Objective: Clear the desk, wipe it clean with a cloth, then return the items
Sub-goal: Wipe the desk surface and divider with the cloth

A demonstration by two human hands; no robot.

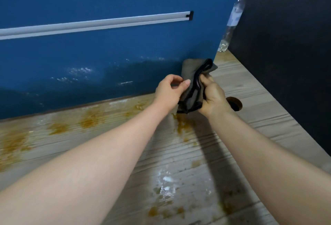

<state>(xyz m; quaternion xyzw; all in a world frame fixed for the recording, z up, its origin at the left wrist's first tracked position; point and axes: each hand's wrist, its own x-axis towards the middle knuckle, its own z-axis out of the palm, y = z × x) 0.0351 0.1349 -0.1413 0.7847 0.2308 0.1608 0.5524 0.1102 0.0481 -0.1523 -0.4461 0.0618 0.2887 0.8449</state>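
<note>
- While the right hand (213, 97) grips the folded cloth (193, 88) above the stained bench (241, 117), the left hand (170, 90) pinches its edge.
- Both hands' fingers (184, 83) grasp the cloth.

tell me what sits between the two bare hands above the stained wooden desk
A folded grey cloth with dark edging, held by both the left hand and right hand, in the head view.

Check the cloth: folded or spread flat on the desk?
Folded. The cloth is bunched in layers between the left hand and right hand, above the desk.
</note>
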